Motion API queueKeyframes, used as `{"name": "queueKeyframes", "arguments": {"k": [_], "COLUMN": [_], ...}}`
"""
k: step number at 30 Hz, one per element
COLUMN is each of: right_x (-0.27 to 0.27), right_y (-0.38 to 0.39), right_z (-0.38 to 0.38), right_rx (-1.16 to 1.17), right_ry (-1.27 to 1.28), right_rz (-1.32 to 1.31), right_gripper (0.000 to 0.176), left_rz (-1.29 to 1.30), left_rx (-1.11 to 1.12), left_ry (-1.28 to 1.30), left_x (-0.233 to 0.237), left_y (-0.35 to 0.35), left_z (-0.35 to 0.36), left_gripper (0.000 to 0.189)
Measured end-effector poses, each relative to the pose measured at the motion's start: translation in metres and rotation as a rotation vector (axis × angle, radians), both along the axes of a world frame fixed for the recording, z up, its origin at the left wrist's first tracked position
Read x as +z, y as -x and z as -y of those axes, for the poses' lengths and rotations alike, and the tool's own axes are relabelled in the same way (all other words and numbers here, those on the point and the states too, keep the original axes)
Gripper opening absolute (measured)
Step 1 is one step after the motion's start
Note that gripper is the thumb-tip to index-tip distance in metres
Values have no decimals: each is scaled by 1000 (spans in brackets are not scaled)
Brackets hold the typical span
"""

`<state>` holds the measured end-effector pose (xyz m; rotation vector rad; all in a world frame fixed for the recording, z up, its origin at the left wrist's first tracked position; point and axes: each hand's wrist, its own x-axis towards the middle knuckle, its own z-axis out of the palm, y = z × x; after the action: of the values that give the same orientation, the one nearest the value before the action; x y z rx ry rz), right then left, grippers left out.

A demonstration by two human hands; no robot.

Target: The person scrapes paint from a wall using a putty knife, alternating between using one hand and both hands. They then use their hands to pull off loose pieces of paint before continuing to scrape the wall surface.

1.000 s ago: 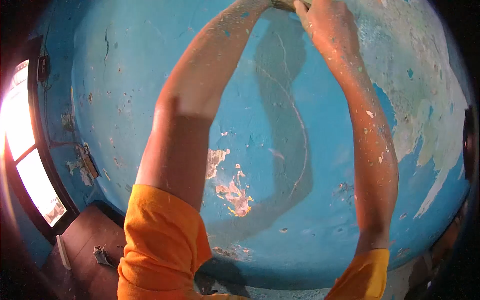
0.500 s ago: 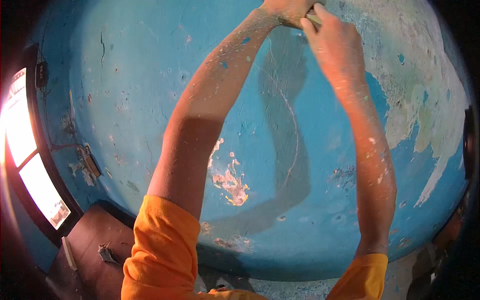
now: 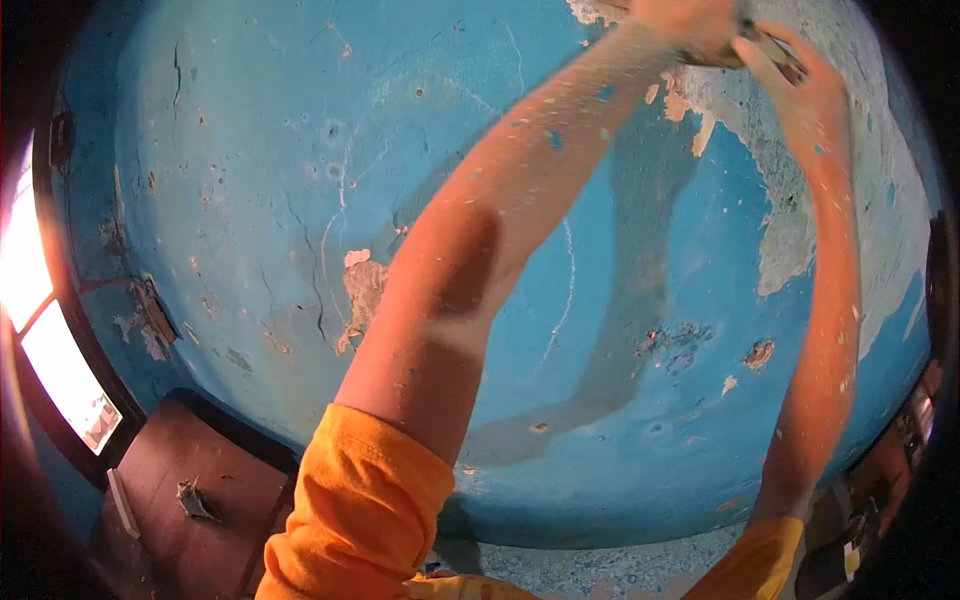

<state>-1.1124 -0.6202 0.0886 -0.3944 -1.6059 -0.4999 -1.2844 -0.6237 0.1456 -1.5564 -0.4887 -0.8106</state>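
Scraper (image 3: 768, 46) against the blue wall (image 3: 250, 160), fingers of left hand (image 3: 690, 22) and right hand (image 3: 808, 92) clenched on it.

The left hand (image 3: 690, 22) and right hand (image 3: 805, 90) are meeting high on the right of the far wall (image 3: 250, 150), a scraper (image 3: 765, 45) lying between them. A window (image 3: 40, 330) is standing at the left, with a ledge (image 3: 215, 450) sitting below it and a scrap (image 3: 192, 497) lying on that.
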Motion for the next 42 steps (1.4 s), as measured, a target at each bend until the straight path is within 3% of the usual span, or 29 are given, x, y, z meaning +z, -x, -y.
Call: {"name": "queueKeyframes", "arguments": {"k": [4,7,9,12,13,14,16,18,20,23,26,30,32,33,36,37,39,40,42], "right_x": [-19,-23,-11,-5,-14,-14,-14,-38,-38,-35,-13,-36,-32,-36,-19,-4,31,9,-37], "right_y": [38,20,-9,22,31,38,59,47,29,17,50,54,38,34,45,41,29,36,49], "right_z": [37,25,4,-6,38,37,45,64,48,13,-10,51,54,56,4,-25,-72,-13,109], "right_rx": [141,28,-10,55,-15,-13,157,102,-66,-119,66,21,-132,-198,-79,-86,447,310,20], "right_ry": [-152,-213,-133,-121,-105,-108,-128,-151,-148,-214,-209,-285,-98,-133,-359,-356,-70,39,278], "right_rz": [7,-55,103,160,222,226,107,63,57,29,72,1,54,52,-27,-17,227,154,56], "right_gripper": [33,29,44,45,28,28,25,26,45,41,42,30,45,47,43,43,36,36,37], "left_rz": [53,87,62,88,7,138,159,114,68,115,-82,23,62,-22,-40,93,-22,-123,-25], "left_rx": [59,-57,-205,-67,-20,93,51,-38,-134,-175,-34,-37,-179,-168,-91,-30,-83,-121,-107], "left_ry": [8,-30,-167,-124,-69,47,-102,-147,-188,-151,-150,-141,-171,-150,-280,-176,-164,-141,-198], "left_x": [11,1,-11,-13,-2,5,4,-9,-24,-21,20,0,-12,-7,-1,22,22,14,-4], "left_y": [23,-2,-14,19,38,50,57,40,19,4,54,46,27,27,33,48,45,48,43], "left_z": [-8,-17,-20,-2,-3,0,5,13,16,-8,-27,0,16,12,-5,-19,-10,-1,5], "left_gripper": [34,32,29,27,29,31,30,29,28,25,23,25,27,31,32,33,32,31,31]}}
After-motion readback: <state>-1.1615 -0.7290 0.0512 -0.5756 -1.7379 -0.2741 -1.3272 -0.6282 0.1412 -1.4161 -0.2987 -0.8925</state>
